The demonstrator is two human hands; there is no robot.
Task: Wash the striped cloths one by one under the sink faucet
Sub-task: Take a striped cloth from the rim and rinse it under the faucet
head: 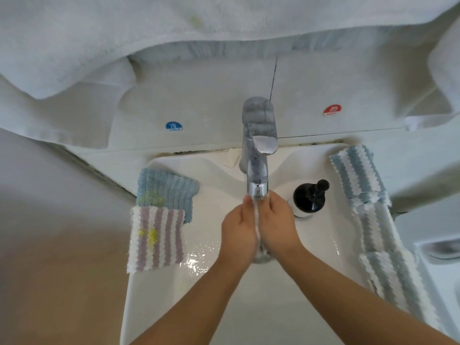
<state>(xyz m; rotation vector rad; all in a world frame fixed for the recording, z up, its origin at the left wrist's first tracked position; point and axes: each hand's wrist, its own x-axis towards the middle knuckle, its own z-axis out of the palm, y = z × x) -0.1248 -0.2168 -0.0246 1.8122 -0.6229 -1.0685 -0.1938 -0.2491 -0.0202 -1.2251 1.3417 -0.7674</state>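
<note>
both forearms reach in from the bottom edge, the left hand (239, 226) and right hand (276, 224) pressed together over a thin wet white cloth (257, 229), mostly hidden between the palms, in the white ceramic sink (159, 290). just beyond, the chrome faucet (257, 170) spout sits above the fingertips. purple-and-white striped cloth (156, 241) lies on the left rim, blue-and-white striped cloths (358, 175) on the right.

A black pump dispenser (310, 196) is stood on the right part of the basin ledge, its nozzle turned toward the upper right. On the wall behind, a round blue sticker marked COLD (173, 126) is seen on the left and a round red sticker marked HOT (332, 110) on the right, with a dark tile seam (273, 82) between them. Large white towels (124, 28) are hung across the top, and another white towel (445, 78) is draped at the right edge.
</note>
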